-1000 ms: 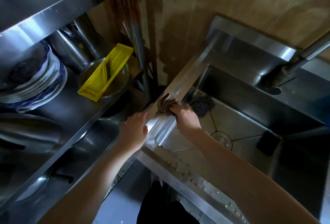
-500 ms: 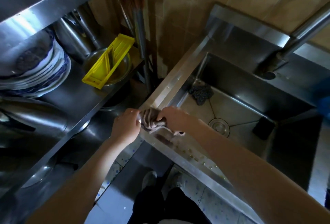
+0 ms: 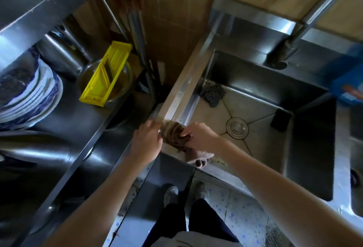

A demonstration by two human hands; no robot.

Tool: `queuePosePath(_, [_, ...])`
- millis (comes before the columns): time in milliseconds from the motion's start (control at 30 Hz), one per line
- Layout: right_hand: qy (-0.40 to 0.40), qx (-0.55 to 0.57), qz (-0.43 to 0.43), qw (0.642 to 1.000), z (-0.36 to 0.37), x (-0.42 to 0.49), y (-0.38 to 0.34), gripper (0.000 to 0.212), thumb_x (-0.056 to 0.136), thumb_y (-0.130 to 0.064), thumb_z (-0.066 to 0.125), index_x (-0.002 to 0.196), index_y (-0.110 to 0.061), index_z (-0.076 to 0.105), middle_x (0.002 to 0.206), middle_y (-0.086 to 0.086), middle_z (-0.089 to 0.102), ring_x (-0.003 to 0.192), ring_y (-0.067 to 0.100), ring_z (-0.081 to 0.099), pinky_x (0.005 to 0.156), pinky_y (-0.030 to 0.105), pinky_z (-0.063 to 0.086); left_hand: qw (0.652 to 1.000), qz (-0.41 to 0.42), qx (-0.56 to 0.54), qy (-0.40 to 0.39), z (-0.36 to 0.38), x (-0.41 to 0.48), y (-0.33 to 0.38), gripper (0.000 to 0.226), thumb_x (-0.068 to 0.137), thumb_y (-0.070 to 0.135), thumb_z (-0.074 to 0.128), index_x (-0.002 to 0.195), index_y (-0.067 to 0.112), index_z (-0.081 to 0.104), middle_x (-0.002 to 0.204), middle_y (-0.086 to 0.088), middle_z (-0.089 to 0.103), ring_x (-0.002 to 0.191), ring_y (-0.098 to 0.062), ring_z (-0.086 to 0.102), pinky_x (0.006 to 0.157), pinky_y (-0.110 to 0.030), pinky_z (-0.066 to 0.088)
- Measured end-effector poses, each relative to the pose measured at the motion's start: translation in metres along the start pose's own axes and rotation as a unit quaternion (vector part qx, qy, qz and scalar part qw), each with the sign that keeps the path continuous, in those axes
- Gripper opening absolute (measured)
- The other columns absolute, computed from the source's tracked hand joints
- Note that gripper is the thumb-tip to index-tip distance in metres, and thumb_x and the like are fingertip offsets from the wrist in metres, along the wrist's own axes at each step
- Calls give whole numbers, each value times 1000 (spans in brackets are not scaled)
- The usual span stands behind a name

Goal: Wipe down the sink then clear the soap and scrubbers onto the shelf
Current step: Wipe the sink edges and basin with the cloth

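Gripping cloth [image 3: 175, 138], right hand [image 3: 201, 136], fingers [image 3: 187, 132] half-hidden

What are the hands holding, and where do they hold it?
The right hand grips the brown cloth by its bunched upper part. The left hand is against it; a grip cannot be told.

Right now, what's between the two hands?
Only the brown cloth, bunched on the sink rim; right hand grips it, left hand beside it. Head view.

Sink [image 3: 184, 85] basin: wire scrubber [image 3: 212, 93] far-left of drain [image 3: 237, 128], black sponge [image 3: 280, 120] just right of drain. Steel shelf [image 3: 64, 128], well left of drain: plate stack [image 3: 33, 97], bowl [image 3: 86, 75] w/ yellow slicer [image 3: 107, 73] across it.
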State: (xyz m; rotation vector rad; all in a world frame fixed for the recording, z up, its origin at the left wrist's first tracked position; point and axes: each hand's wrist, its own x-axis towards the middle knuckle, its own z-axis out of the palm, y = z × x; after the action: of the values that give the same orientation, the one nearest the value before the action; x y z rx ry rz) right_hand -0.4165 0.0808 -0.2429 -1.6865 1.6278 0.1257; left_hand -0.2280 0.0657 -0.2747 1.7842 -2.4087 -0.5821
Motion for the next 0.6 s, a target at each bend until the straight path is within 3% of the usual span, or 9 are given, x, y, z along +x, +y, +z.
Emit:
queuePosePath(100, [95, 72, 42, 992, 39, -19, 8, 39, 84, -20, 62, 120, -36, 62, 119, 0, 65, 105, 23, 61, 92, 30, 47, 1000, 23, -5, -10, 2, 0, 1, 43, 83, 10, 56, 126, 18, 51, 139, -11, 41, 123, -32, 42, 99, -46, 37])
queuePosePath(200, [180, 36, -1, 983, 64, -27, 9, 41, 83, -14, 63, 120, -30, 63, 121, -1, 64, 104, 27, 55, 72, 20, 14, 1000, 22, -7, -12, 4, 1, 4, 47, 83, 8, 57, 128, 19, 50, 143, -9, 38, 127, -32, 38, 101, -47, 34])
queuePosePath(233, [197, 9, -14, 980, 66, -29, 8, 40, 80, -12, 65, 116, -28, 66, 121, -2, 64, 100, 28, 56, 69, 21, 12, 1000, 26, -6, -10, 5, 0, 5, 47, 83, 8, 57, 128, 18, 50, 142, -9, 38, 128, -31, 39, 102, -47, 34])
queuePosePath(300, [251, -38, -32, 967, 70, -32, 8, 38, 68, -14, 73, 103, -29, 70, 112, -4, 68, 90, 28, 61, 75, 28, 33, 999, 34, 0, -8, 6, 0, 4, 47, 82, 8, 58, 128, 18, 51, 141, -10, 40, 126, -32, 40, 102, -47, 35])
queuePosePath(367, [288, -57, -38, 955, 75, -34, 10, 38, 62, -17, 77, 98, -30, 71, 108, -6, 69, 85, 27, 64, 71, 35, 49, 999, 40, 9, -10, 8, -1, 3, 47, 82, 8, 59, 127, 17, 52, 140, -10, 41, 125, -32, 42, 101, -48, 35])
queuePosePath(533, [298, -45, -5, 953, 78, -43, 10, 38, 62, -14, 82, 97, -28, 73, 104, -9, 71, 79, 25, 64, 64, 35, 51, 998, 52, 25, -20, 13, -2, 6, 45, 84, 12, 57, 128, 19, 51, 140, -7, 40, 125, -30, 42, 100, -45, 34])
queuePosePath(600, [294, -51, 18, 954, 80, -51, 12, 40, 65, -12, 79, 101, -28, 72, 108, -9, 70, 84, 26, 64, 68, 36, 52, 997, 58, 29, -37, 16, -4, 9, 45, 86, 15, 56, 130, 20, 49, 142, -6, 39, 127, -29, 40, 102, -45, 30])
